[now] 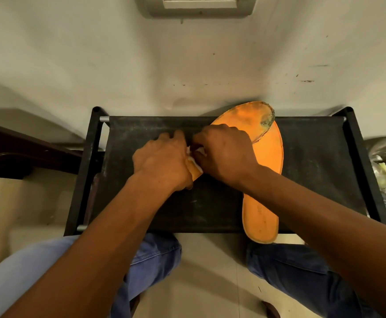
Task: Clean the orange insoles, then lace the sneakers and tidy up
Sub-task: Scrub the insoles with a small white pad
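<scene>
Between the two sets of fingertips sat a small white wipe (197, 160), pinched by the left hand (162, 161) and right hand (224, 154), both closed on it, seemingly to fold or ready it. Under the left hand peeked one orange foam insole (193, 172), probably pinned for wiping. Another long orange insole (267, 171), its toe stained dark, lay beside them on the black fabric rack shelf (155, 125), awaiting cleaning. Its heel print was too faint to read.

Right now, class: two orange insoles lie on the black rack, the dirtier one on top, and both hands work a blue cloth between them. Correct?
Nearly. The head view shows the cloth is white, not blue. The rest stands: both insoles on the rack, dirtier one on top.
</scene>
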